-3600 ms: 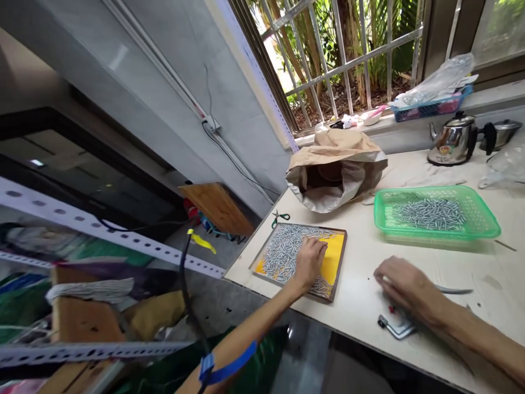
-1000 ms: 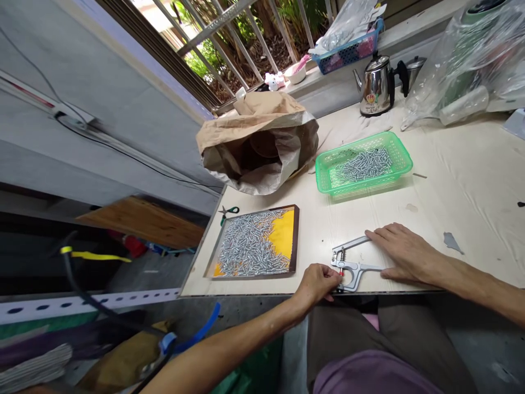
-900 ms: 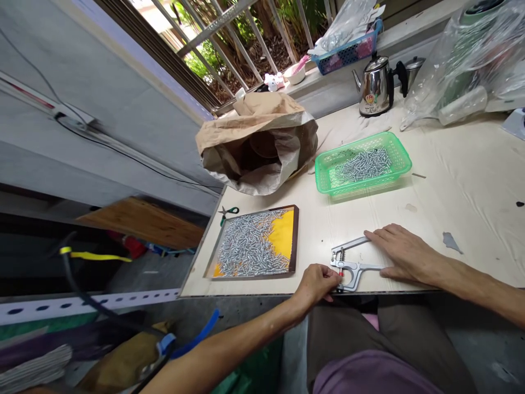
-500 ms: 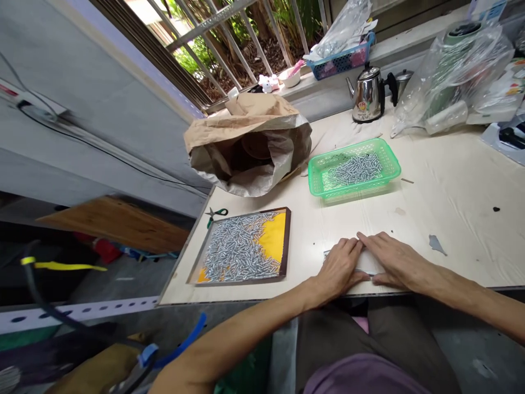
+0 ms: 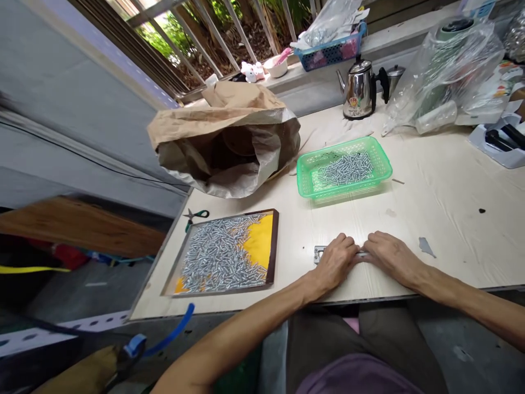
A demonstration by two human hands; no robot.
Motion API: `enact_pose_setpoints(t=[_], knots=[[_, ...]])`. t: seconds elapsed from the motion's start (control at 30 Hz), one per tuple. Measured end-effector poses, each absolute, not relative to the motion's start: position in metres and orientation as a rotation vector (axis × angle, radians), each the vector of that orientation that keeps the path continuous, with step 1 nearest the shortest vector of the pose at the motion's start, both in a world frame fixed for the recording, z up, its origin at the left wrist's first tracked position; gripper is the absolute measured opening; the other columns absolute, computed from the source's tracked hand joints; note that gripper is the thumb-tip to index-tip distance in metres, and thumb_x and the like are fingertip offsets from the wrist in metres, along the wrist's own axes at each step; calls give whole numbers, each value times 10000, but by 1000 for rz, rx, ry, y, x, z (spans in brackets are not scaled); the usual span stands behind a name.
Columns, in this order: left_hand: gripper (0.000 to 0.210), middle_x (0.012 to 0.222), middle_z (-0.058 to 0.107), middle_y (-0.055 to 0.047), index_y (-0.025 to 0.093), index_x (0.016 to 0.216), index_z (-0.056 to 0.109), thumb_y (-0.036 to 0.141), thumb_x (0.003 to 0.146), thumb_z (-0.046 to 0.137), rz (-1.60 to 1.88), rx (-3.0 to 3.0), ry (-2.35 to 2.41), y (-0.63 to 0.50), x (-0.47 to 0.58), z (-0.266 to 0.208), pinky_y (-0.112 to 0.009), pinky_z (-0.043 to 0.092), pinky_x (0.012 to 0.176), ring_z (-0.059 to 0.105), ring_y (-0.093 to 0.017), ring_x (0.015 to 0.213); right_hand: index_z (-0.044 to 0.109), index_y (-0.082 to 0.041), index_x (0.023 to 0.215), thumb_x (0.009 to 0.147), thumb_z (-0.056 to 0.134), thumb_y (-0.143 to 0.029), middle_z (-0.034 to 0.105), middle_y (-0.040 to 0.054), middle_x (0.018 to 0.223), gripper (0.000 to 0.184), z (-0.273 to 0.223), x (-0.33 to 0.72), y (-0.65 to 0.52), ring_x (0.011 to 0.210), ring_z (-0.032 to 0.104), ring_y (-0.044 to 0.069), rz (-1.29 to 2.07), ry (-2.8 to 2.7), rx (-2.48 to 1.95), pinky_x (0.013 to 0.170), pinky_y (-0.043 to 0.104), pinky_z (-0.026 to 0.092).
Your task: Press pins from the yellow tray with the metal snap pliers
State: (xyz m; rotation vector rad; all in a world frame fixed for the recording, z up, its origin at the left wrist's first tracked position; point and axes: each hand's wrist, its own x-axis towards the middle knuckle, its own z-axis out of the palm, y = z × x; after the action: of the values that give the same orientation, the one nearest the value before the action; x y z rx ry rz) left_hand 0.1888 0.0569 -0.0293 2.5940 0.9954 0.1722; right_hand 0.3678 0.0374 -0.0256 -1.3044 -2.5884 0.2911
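Observation:
A narrow metal rail-like piece (image 5: 318, 254) lies near the table's front edge, its silvery left end showing holes or a bracket. My left hand (image 5: 337, 261) is closed over it just right of that end. At the other side my right hand (image 5: 388, 253) has its fingers bent and closed on the right part of the piece. Between the two hands a short stretch of grey metal shows; the rest is hidden under the fingers. Left of my hands, a shallow tray (image 5: 276, 246) with a yellow bottom holds many small silvery screw-like pins (image 5: 221, 254).
Behind my hands stands a green plastic basket (image 5: 305, 189) of similar pins. An open brown paper bag (image 5: 229, 117) rests at the back left, with green-handled scissors (image 5: 199, 214) near the tray. A steel kettle (image 5: 358, 93) and a plastic-wrapped item (image 5: 445, 82) stand farther back.
My hands have lowered and closed around the metal piece, and its left end shows more. The whole view has shifted, so the table things appear farther left.

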Motion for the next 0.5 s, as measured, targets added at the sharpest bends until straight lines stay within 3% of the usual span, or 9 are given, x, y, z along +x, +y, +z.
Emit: enact_pose_setpoints(t=[0.07, 0.13, 0.27, 0.33, 0.43, 0.5], knots=[[271, 803, 594, -54, 153, 817, 581, 304, 956, 403, 192, 2605, 983, 60, 189, -30, -332, 491, 731, 522, -197, 808, 582, -169, 707, 889, 547, -227, 576, 41, 725, 194, -26, 369, 38, 706, 533, 172, 295, -2569, -1311, 667, 295, 423], [230, 867, 615, -67, 143, 908, 588, 316, 942, 440, 238, 2632, 985, 57, 188, -31, -342, 509, 748, 544, -206, 846, 617, -161, 814, 838, 621, -243, 593, 57, 794, 86, -23, 374, 41, 752, 536, 188, 314, -2570, -1320, 695, 305, 429], [257, 1194, 562, -171, 105, 1094, 544, 277, 942, 430, 524, 2719, 1056, 28, 188, -40, -424, 498, 906, 513, -273, 1131, 602, -159, 1098, 653, 781, -349, 603, 102, 999, 517, -21, 391, 55, 869, 537, 240, 434, -2661, -1270, 733, 341, 438], [264, 1260, 530, -181, 102, 1126, 535, 192, 954, 356, 640, 2753, 1057, 10, 191, -48, -443, 470, 968, 472, -281, 1216, 605, -171, 1116, 716, 723, -342, 611, 99, 1005, 450, -24, 397, 66, 863, 541, 234, 439, -2675, -1259, 730, 340, 429], [320, 1188, 587, -150, 110, 1142, 536, 117, 949, 281, 703, 2747, 1048, -8, 198, -55, -432, 465, 988, 524, -249, 1164, 655, -180, 949, 855, 545, -235, 626, 77, 896, 155, -26, 393, 83, 807, 544, 204, 352, -2655, -1311, 721, 328, 401], [323, 1087, 630, -132, 108, 1114, 553, 112, 949, 275, 698, 2718, 1057, -11, 201, -55, -425, 464, 992, 569, -226, 1082, 650, -173, 808, 883, 490, -207, 623, 75, 829, 180, -21, 382, 90, 774, 534, 199, 258, -2647, -1385, 696, 327, 383]])
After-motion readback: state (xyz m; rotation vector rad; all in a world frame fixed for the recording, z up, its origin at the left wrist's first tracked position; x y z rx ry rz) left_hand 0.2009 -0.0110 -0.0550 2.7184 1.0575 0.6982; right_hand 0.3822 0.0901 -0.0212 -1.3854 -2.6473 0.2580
